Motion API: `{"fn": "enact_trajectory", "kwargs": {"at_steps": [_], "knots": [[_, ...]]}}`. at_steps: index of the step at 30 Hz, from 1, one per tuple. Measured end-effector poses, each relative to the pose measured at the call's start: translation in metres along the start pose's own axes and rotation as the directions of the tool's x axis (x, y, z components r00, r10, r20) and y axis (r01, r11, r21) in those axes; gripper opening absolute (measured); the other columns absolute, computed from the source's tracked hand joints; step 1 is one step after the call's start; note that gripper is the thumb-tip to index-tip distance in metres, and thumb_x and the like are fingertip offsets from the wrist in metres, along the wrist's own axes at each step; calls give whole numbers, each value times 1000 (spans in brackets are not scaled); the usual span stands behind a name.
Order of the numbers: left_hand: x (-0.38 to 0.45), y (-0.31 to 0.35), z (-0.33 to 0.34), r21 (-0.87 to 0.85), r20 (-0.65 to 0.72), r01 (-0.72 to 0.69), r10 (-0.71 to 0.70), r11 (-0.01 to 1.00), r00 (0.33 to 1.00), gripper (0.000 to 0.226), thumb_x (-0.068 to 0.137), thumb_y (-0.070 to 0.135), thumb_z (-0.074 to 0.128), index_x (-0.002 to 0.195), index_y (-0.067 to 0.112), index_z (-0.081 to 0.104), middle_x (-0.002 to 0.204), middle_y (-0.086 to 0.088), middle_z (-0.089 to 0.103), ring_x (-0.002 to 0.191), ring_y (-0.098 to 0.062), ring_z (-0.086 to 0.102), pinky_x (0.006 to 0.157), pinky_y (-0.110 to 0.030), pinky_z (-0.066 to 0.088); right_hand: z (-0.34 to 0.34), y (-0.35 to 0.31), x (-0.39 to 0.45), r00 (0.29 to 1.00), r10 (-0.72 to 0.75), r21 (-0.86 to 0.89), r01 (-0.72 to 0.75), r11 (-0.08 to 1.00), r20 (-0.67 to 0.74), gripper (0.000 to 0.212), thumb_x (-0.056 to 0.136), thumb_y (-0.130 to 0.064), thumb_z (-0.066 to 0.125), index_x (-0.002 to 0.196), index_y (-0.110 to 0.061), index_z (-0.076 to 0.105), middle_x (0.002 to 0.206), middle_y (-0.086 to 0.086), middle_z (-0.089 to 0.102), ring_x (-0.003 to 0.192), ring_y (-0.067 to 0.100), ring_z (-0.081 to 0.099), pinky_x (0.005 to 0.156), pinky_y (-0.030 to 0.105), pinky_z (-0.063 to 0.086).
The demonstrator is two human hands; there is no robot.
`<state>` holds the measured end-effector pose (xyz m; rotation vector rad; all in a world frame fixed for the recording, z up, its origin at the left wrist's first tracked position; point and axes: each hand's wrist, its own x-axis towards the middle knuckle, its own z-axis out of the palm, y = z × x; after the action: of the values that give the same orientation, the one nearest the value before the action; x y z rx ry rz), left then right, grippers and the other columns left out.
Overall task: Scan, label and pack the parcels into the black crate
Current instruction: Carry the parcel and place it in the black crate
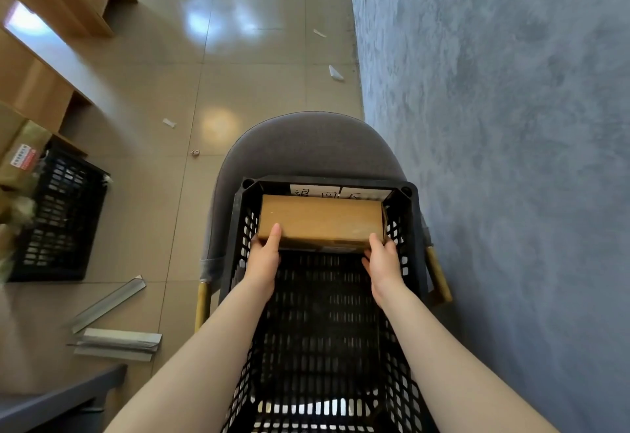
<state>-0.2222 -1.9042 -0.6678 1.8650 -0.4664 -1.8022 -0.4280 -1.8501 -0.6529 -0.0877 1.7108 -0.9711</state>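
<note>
**Box held in the crate**

While both hands hold it, the brown box [320,219] sits at the far end of the black crate [407,245]. Left hand [264,257] and right hand [381,260] each grip a near corner, thumbs on top. The crate rests on a grey chair [300,146].

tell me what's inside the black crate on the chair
One brown cardboard parcel sits at the far end of the black crate, held by the left hand and right hand. The remaining mesh floor looks bare. Whatever lies beneath the parcel is hidden.
</note>
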Motion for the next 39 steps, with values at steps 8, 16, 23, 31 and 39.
{"fn": "enact_trajectory", "kwargs": {"at_steps": [8, 16, 23, 31, 39], "knots": [[-17, -3, 0, 26, -7, 9, -9, 1000, 1000, 91, 80, 61, 65, 151, 21, 25, 143, -6, 43, 132, -29, 44, 113, -51, 35, -8, -8, -25, 998, 36, -239, -25, 971, 45, 76, 92, -56, 47, 155, -31, 12, 160, 4, 23, 145, 29, 26, 117, 53, 26], [-51, -3, -2, 372, -3, -218, 236, 902, 972, 77, 94, 34, 59, 154, 25, 12, 155, -6, 31, 142, -30, 31, 115, -52, 28, -23, -1, -53, 945, -300, -628, 311, 713, 128, 73, 98, -28, 52, 155, -27, 7, 162, 2, 17, 146, 26, 23, 114, 44, 28], [-80, -10, -11, 705, 96, -386, 458, 596, 884, 83, 93, 27, 61, 156, 23, 7, 164, -3, 8, 149, -28, 15, 117, -49, 25, -34, 2, -65, 830, -396, -876, 469, 112, 393, 66, 97, -24, 49, 155, -19, 17, 164, 6, 5, 150, 25, 10, 118, 41, 20], [-101, -10, -20, 855, 398, -510, 516, 91, 758, 71, 95, 29, 57, 155, 21, 21, 163, -3, 16, 150, -24, 13, 120, -43, 17, -47, 3, -94, 795, -403, -887, 448, -113, 453, 69, 95, -21, 48, 155, -15, 14, 163, 11, 7, 150, 29, 8, 122, 40, 13], [-159, -15, -38, 729, 683, -618, 375, -294, 626, 68, 97, 33, 50, 156, 21, 17, 163, -5, 16, 150, -26, 11, 123, -42, 14, -74, 35, -206, 828, -519, -933, 328, 145, 210, 67, 96, -21, 47, 155, -15, 15, 162, 11, 12, 150, 27, 9, 122, 41, 17]]}}
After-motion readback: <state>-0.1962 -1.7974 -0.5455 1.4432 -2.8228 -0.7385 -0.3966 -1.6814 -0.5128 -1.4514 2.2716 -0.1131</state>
